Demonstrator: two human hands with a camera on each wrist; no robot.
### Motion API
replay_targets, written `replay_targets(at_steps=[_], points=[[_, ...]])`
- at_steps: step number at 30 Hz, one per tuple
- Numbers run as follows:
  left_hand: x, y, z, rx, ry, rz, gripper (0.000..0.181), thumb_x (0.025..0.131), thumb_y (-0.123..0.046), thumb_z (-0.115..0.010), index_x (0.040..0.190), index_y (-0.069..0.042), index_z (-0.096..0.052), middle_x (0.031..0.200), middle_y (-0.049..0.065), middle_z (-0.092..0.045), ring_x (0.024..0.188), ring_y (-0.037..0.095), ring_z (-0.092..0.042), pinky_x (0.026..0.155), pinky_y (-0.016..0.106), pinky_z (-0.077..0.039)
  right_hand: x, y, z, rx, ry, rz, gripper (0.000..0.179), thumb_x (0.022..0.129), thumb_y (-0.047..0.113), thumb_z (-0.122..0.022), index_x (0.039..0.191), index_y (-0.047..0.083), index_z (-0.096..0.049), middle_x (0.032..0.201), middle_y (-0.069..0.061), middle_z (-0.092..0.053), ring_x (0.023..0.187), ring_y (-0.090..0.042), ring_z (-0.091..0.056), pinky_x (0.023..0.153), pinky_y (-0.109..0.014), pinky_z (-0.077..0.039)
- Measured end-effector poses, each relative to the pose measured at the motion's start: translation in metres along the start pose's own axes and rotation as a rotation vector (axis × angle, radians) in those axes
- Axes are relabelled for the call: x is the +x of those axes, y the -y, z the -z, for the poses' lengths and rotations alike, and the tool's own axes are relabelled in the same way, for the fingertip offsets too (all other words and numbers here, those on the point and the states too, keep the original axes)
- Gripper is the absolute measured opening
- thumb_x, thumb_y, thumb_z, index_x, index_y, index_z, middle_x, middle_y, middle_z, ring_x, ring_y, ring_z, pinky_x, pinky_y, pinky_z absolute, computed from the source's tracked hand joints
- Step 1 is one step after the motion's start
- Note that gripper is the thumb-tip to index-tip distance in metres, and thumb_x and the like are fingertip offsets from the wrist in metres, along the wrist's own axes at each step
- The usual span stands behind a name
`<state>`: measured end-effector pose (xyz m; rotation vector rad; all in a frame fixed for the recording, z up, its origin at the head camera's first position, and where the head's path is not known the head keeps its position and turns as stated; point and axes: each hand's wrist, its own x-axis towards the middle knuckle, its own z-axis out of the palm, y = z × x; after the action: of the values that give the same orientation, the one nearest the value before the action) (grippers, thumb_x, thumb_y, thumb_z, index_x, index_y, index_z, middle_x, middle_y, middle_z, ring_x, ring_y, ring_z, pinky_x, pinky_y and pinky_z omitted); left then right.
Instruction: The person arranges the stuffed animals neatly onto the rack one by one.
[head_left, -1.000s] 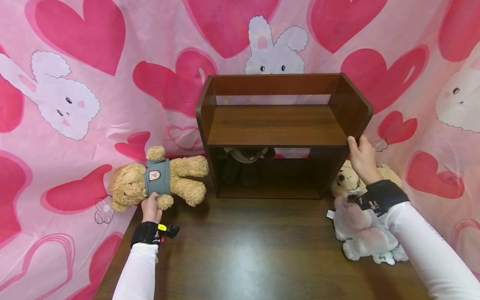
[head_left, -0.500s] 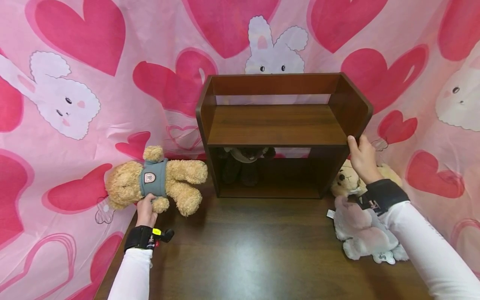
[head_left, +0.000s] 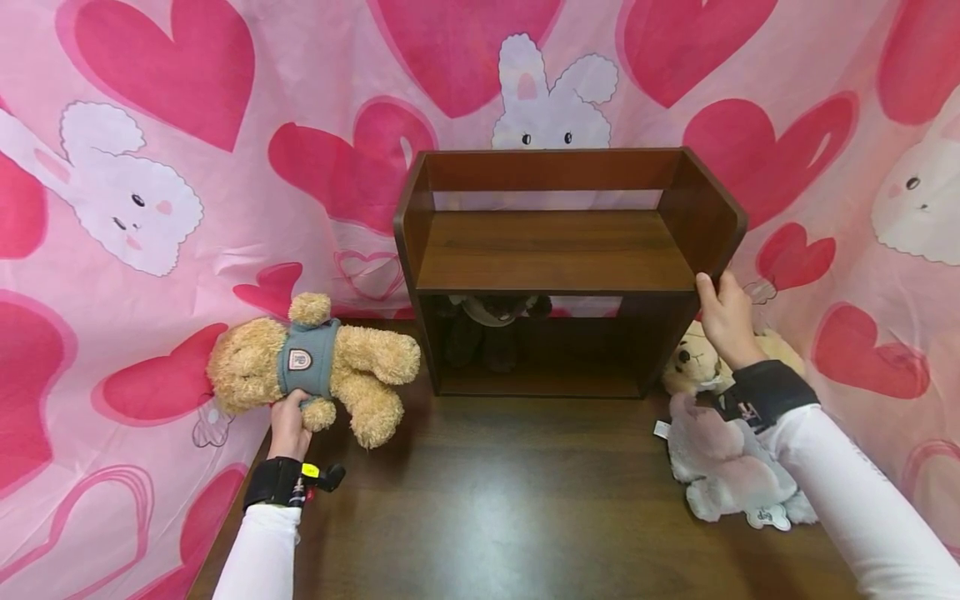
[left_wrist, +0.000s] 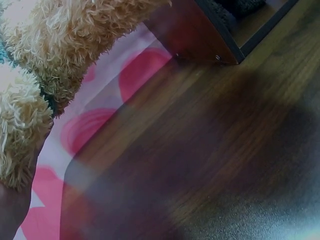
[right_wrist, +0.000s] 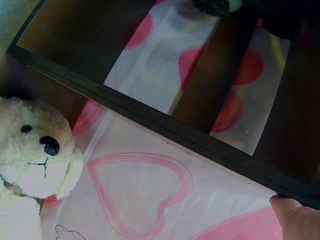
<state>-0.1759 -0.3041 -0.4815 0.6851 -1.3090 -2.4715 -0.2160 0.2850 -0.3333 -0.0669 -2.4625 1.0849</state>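
My left hand (head_left: 288, 427) grips a tan teddy bear (head_left: 367, 354) in a blue-grey shirt by its side near one arm. The bear lies sideways in the air, head to the left, legs toward the shelf. In the left wrist view its curly fur (left_wrist: 75, 35) fills the upper left, and only a bit of the hand shows. My right hand (head_left: 726, 321) holds the right side panel of a dark brown wooden shelf (head_left: 555, 250), thumb on the front edge. A dark plush toy (head_left: 495, 312) sits in the shelf's lower compartment, its top hidden by the board.
Right of the shelf, partly behind my right arm, lie a cream plush dog (head_left: 692, 360) and a grey-pink plush toy (head_left: 731, 467) with tags. The brown table (head_left: 480, 500) stretches in front. A pink heart-and-rabbit cloth (head_left: 315, 67) hangs behind and at both sides.
My left hand has drawn the teddy bear slightly left and toward me, and the bear's legs have swung lower. My right hand and the shelf have stayed put.
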Motion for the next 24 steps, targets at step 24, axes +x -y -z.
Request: replay_targets(at_steps=[24], points=[[-0.021,0.004,-0.006,0.272,0.038,-0.183,0.025,0.076,0.014,-0.040,0.087,-0.007,-0.048,0.076,-0.006,-0.050,0.054,0.006,-0.051,0.045,0.021,-0.045,-0.001,0.000,-0.001,0.006,0.002,-0.003,0.046,0.097,0.030,-0.031,0.113,-0.011,-0.043,0.106,-0.035,-0.049,0.103,-0.047,-0.044,0.083,-0.057,-0.032]])
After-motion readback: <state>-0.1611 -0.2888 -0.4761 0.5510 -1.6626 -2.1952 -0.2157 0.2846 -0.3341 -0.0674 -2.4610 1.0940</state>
